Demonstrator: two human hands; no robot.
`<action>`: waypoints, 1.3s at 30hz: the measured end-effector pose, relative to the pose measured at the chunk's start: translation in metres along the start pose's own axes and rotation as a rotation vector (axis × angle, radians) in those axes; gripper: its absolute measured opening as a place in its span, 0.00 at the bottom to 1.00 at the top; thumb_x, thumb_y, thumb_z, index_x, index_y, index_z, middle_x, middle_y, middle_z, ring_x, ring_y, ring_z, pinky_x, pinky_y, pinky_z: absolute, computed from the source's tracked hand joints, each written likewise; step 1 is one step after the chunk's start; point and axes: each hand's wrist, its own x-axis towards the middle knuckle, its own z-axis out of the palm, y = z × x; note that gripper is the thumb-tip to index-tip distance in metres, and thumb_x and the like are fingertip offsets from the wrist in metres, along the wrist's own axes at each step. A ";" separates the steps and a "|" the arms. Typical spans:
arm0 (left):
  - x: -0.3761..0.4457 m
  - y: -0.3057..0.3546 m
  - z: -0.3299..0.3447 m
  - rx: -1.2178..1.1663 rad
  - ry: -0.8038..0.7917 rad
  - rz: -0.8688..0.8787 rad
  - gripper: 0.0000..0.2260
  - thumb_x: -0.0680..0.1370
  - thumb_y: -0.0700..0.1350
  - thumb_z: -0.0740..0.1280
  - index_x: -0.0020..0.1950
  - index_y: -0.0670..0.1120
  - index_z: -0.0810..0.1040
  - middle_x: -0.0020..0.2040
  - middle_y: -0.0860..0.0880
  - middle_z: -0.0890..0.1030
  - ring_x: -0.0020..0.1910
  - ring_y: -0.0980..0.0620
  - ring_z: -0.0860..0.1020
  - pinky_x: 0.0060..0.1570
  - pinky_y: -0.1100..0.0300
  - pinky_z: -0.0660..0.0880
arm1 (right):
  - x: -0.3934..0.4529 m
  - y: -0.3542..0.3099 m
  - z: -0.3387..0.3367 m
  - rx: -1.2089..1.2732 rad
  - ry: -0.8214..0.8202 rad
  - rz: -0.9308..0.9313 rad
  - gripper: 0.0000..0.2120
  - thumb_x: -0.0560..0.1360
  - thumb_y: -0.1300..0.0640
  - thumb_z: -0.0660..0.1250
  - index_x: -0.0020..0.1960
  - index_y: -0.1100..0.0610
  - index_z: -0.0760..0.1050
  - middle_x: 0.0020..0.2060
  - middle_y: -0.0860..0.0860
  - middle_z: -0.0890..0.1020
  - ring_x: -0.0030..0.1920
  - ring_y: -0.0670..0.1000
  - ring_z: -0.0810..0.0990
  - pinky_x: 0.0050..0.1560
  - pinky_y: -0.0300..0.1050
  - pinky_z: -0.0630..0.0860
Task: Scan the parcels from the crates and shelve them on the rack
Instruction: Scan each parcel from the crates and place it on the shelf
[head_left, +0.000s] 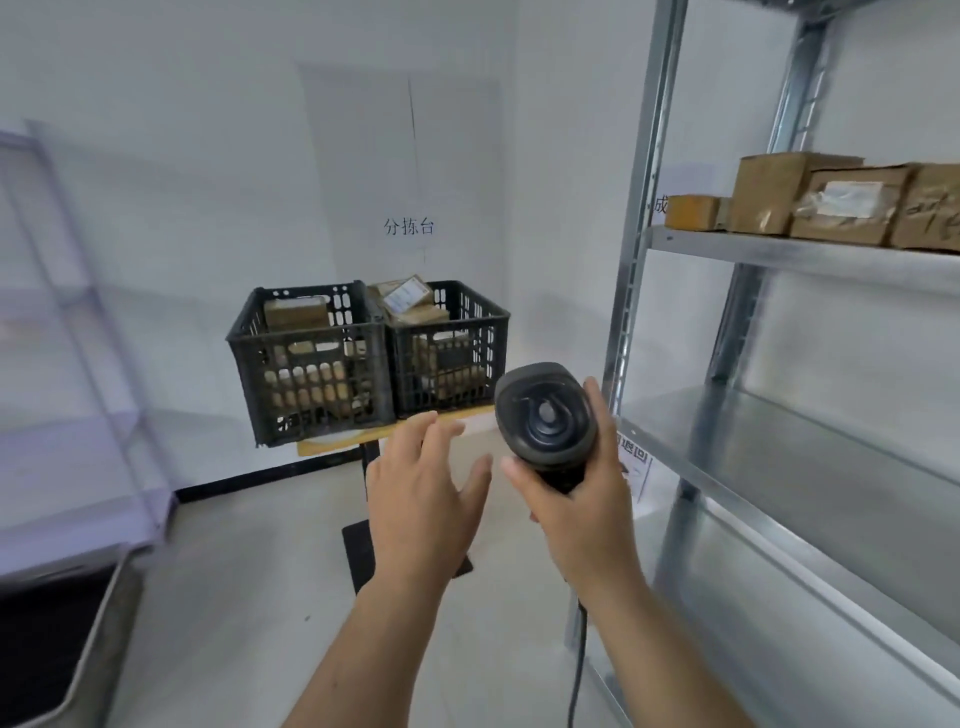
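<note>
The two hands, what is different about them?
The right hand is wrapped around the handle of a dark scanner, but the left hand holds nothing. The left hand's fingers are spread open and reach towards the black crates, while the right hand's fingers are curled shut. The right hand is nearer the metal rack. Both are bare and held up in front of the person.

Even, fairly bright, cool indoor light fills the white room, casting only soft shadows. The pale lilac metal shelving unit (78, 364) at left is smeared by motion blur. Wide-angle distortion bows the galvanised steel rack (639, 249) at right, whose shelves show dull sheen.
</note>
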 end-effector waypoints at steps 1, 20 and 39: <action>0.008 -0.010 0.004 0.015 0.004 -0.018 0.15 0.72 0.51 0.73 0.54 0.44 0.80 0.57 0.44 0.79 0.56 0.42 0.78 0.52 0.46 0.75 | 0.009 0.007 0.010 0.004 -0.022 -0.012 0.45 0.66 0.51 0.77 0.72 0.32 0.53 0.59 0.31 0.76 0.58 0.49 0.80 0.56 0.60 0.79; 0.197 -0.145 0.118 0.205 0.013 -0.197 0.16 0.74 0.51 0.71 0.58 0.46 0.79 0.60 0.47 0.77 0.62 0.45 0.75 0.57 0.45 0.71 | 0.232 0.128 0.164 0.181 -0.245 -0.014 0.47 0.69 0.62 0.77 0.79 0.47 0.54 0.49 0.18 0.73 0.55 0.21 0.70 0.51 0.18 0.65; 0.322 -0.328 0.129 0.271 -0.053 -0.288 0.23 0.79 0.56 0.63 0.73 0.52 0.68 0.73 0.52 0.69 0.72 0.50 0.64 0.71 0.50 0.61 | 0.342 0.167 0.356 0.134 -0.291 -0.031 0.46 0.72 0.58 0.76 0.79 0.45 0.52 0.54 0.28 0.71 0.51 0.17 0.67 0.50 0.15 0.63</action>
